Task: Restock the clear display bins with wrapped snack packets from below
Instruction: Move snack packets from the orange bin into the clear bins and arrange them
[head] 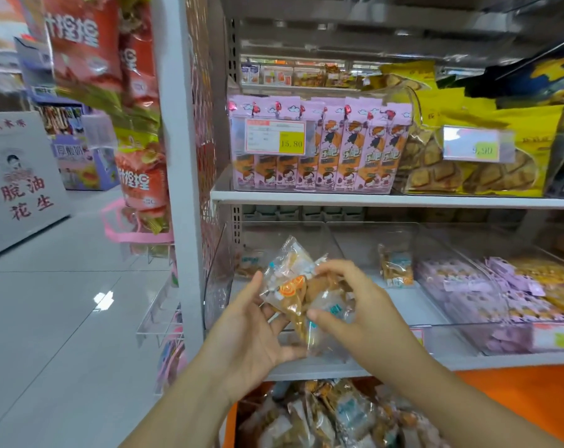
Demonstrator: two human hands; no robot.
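Bright, even light is glinting white off the floor (103, 300). Edges are bending, and the hanging bags (86, 43) are blurring.

Our left forearm (190, 402) and right forearm (452, 392), both bare, slant upward and meet at the wrapped snack packets (293, 295). Our left hand (254, 324) sits left of and under the packets, palm turned up, thumb raised along their left edge, fingers curled beneath them. Our right hand (355, 305) sits right of the packets, fingers arched over their top, thumb pinching their front.
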